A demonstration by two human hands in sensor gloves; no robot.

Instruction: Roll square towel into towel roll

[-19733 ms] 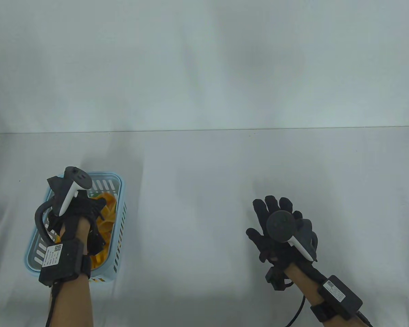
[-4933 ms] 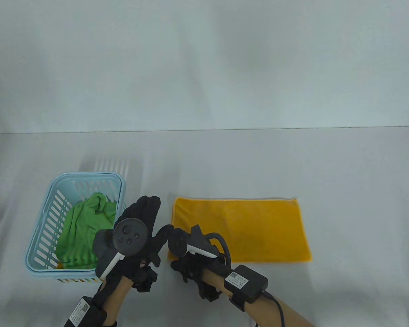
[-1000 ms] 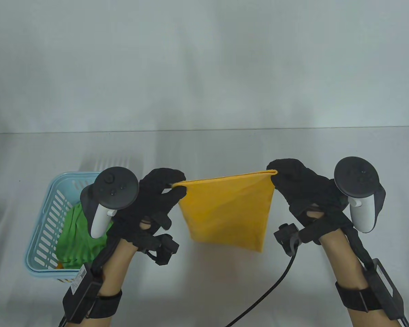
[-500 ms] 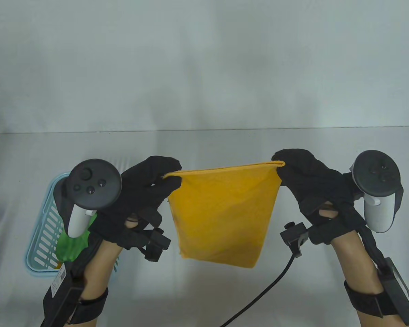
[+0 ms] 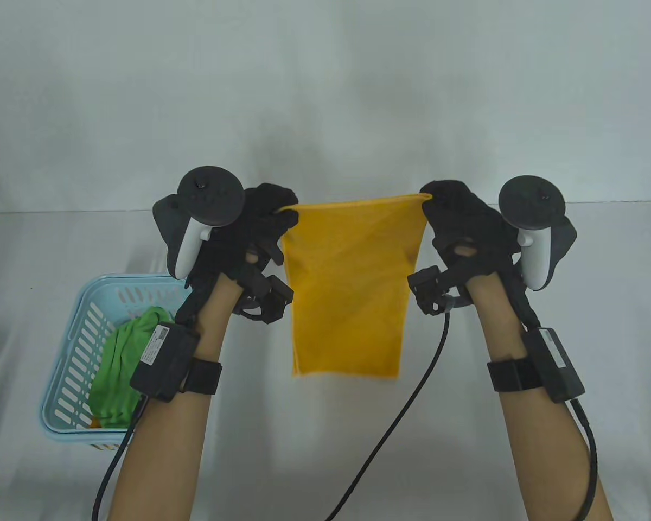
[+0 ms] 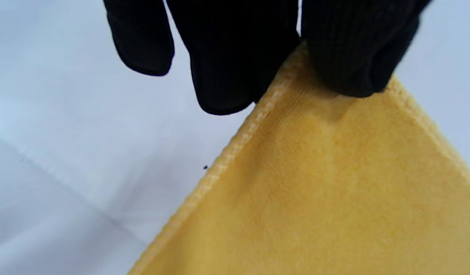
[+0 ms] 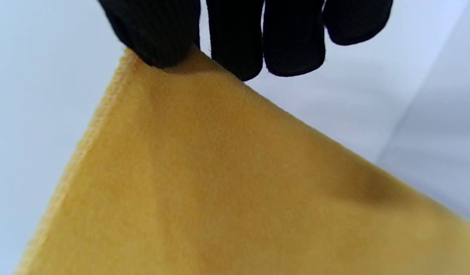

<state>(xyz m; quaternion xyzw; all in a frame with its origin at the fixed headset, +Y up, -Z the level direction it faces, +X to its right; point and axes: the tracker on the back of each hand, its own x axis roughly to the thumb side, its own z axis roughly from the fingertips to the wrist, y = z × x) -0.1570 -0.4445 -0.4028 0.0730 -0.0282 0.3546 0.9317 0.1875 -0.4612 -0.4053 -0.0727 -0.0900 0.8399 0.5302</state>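
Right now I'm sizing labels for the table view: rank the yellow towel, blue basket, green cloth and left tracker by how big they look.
1. yellow towel, though it hangs raised, perhaps nearer the camera
2. blue basket, close behind and partly hidden
3. green cloth
4. left tracker

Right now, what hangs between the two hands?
In the table view, only the yellow towel spans the gap: the left hand pinches one top corner, the right hand the other, and it hangs down over the white table.

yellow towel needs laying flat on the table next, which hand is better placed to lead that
Neither: the left hand and right hand each pinch a top corner of the hanging yellow towel, so they should probably lower together.
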